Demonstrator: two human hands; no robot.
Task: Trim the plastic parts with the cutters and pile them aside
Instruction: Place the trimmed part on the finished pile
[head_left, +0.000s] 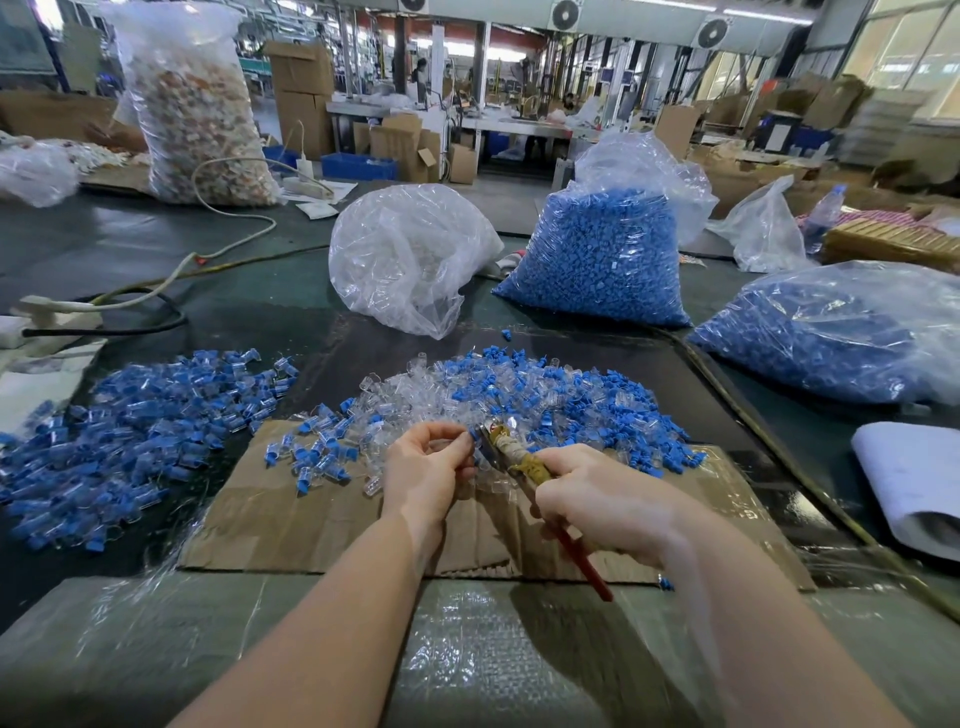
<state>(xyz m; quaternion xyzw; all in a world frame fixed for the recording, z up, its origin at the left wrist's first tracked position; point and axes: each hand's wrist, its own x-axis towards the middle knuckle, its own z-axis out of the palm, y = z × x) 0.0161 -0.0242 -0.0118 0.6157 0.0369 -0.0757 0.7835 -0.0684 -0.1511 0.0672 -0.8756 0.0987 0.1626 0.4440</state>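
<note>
A small part (470, 435) sits pinched at the fingertips of the left hand (426, 467), fingers curled in round it, just above the near edge of the middle heap. The cutters (511, 457) meet it from the right — their metal head touches the part, though whether the blades are closed on it I cannot tell. The right hand (602, 504) wraps the cutters' handles, fingers curled tight; one red handle pokes out toward the near side.

Under both hands lies a cardboard sheet (291, 519) on the dark table (260, 312). The middle heap (519, 395) of clear and blue parts spreads across the sheet's far edge. A second heap (130, 431) lies well apart to the left.

Farther off stand the bags: a crumpled clear bag (410, 260) holding clear pieces, a tall bag (608, 254) full of blue bits just right of it, and a slumped bag (831, 338) of the same blue bits at the right edge. Far left — a tall sack (197, 104) of pale, orange-tinged scraps. A white roll (914, 483) lies near right.
</note>
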